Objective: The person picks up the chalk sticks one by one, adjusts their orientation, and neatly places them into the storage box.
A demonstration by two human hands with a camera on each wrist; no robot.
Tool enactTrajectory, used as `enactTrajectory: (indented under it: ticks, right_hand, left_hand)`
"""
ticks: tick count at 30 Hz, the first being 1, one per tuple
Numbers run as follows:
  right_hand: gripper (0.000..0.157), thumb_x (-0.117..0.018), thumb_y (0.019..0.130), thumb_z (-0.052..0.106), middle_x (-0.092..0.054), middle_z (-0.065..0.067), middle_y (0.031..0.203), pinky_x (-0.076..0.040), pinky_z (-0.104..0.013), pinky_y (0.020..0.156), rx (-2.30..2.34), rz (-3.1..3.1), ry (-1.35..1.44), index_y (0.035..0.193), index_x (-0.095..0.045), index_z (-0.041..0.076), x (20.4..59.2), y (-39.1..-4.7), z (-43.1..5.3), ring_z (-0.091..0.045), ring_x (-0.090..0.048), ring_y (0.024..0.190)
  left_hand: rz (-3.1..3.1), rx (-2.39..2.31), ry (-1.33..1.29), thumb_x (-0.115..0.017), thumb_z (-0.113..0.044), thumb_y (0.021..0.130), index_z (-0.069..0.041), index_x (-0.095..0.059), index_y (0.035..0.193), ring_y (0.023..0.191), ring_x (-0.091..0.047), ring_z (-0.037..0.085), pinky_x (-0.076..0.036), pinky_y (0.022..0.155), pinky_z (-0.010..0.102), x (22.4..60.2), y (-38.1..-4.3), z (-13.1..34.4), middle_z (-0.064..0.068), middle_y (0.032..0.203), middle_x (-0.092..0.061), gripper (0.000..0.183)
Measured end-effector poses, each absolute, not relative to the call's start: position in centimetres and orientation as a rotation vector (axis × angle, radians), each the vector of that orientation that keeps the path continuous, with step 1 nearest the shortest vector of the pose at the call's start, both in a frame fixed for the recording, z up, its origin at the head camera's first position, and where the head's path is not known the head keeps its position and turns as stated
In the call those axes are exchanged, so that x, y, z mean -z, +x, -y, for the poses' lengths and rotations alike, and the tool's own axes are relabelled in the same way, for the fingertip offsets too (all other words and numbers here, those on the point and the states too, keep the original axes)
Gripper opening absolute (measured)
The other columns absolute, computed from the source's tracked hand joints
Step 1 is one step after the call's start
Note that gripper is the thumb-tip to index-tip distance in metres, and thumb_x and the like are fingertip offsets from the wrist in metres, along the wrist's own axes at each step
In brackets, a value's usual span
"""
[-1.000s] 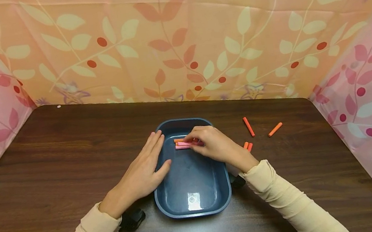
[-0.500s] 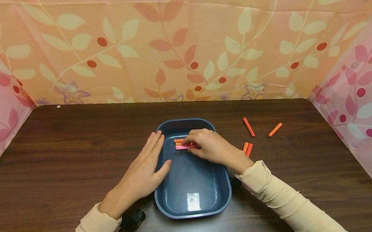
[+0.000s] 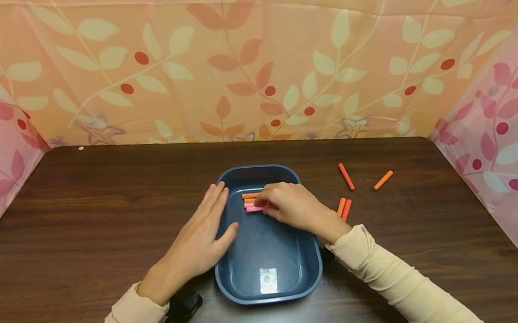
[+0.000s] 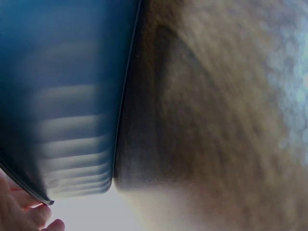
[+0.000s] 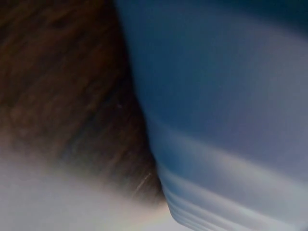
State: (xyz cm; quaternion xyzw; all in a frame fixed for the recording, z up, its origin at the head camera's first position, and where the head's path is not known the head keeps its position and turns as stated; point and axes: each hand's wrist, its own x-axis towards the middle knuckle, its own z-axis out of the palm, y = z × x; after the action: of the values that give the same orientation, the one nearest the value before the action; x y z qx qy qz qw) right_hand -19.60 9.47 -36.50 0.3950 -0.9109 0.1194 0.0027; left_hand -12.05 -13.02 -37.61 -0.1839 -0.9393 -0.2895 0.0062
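Note:
A dark blue plastic tray [image 3: 263, 257] stands on the table. The left hand [image 3: 196, 242] lies along its left rim with straight fingers, the thumb reaching over the inside. In the left wrist view those fingertips [image 4: 33, 216] show at the tray's edge. Inside the far half, the right hand [image 3: 295, 205] pinches a pink crayon-like stick [image 3: 253, 209] between thumb and fingers, low over the floor. Orange sticks [image 3: 249, 196] lie in a row just beyond it, their right ends hidden by the hand. The right wrist view shows only the tray's outer wall [image 5: 216, 96] and the table.
Right of the tray, a red-orange stick [image 3: 346, 177] and an orange stick [image 3: 383, 180] lie apart on the brown table [image 3: 96, 206]. Two more sticks [image 3: 345, 208] lie side by side near the right wrist. A patterned curtain [image 3: 223, 50] surrounds the table's back and sides.
The right hand has moved slightly toward the near side, bringing the pink stick down beside the others in the row. The left hand has stayed in place.

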Motion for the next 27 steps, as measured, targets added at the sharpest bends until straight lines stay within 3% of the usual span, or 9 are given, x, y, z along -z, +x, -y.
enactTrajectory:
  ticks: [12,21,27]
  right_hand:
    - [0.023,-0.073,0.089,0.009,-0.075,-0.004,0.107,-0.059,-0.035,0.08,-0.338,2.824,1.229,0.112,-0.075,0.011,36.63,-19.4,-9.43,-0.018,-0.071,0.097]
    - [0.024,-0.075,0.087,0.009,-0.075,-0.003,0.1,-0.059,-0.03,0.074,-0.347,2.825,1.228,0.111,-0.075,0.011,36.54,-19.41,-9.46,-0.015,-0.069,0.084]
    - [0.023,-0.075,0.088,0.013,-0.075,-0.003,0.103,-0.059,-0.031,0.076,-0.394,2.801,1.227,0.111,-0.075,0.011,36.62,-19.37,-9.65,-0.015,-0.07,0.089]
  left_hand:
    - [2.947,0.906,-0.573,-0.056,-0.034,0.099,-0.002,-0.021,0.157,0.156,-0.009,0.032,-0.021,0.122,0.054,37.61,-12.09,13.03,0.01,0.168,-0.011,0.075]
    - [2.947,0.906,-0.571,-0.056,-0.033,0.098,-0.002,-0.021,0.157,0.155,-0.009,0.034,-0.022,0.121,0.056,37.59,-12.1,13.05,0.011,0.168,-0.011,0.075]
    - [2.949,0.903,-0.575,-0.056,-0.033,0.099,-0.001,-0.021,0.157,0.155,-0.01,0.034,-0.022,0.121,0.056,37.61,-12.13,12.99,0.011,0.168,-0.011,0.075]
